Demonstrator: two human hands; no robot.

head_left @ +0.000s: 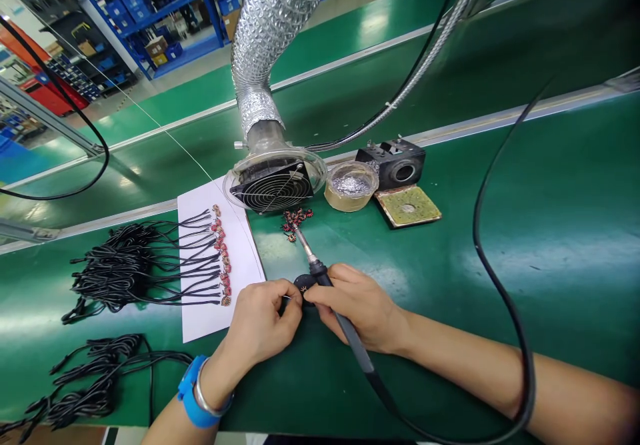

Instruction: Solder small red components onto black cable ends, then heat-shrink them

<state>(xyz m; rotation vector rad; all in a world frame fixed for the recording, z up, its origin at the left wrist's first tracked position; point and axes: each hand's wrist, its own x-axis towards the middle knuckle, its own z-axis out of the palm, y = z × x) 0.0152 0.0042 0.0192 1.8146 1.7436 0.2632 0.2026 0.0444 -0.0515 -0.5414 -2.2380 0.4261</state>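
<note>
My right hand (357, 305) is closed round the black handle of a soldering iron (320, 272), whose metal tip points away toward a small pile of copper coils (296, 222). My left hand (260, 322), wearing a blue wrist strap and a metal bangle, pinches a thin solder wire beside a small black round part (303, 284) that lies on the green mat between both hands. On a white sheet (207, 318) to the left, several black leads (190, 265) lie in a row with coils at their ends.
A fume fan (274, 188) on a silver flexible duct stands behind the hands. Right of it are a tub of solder scraps (351, 185), a black iron stand (395, 162) and a yellow sponge (407, 206). Bundles of black cable (107, 265) lie left. The iron's cord (500, 298) loops right.
</note>
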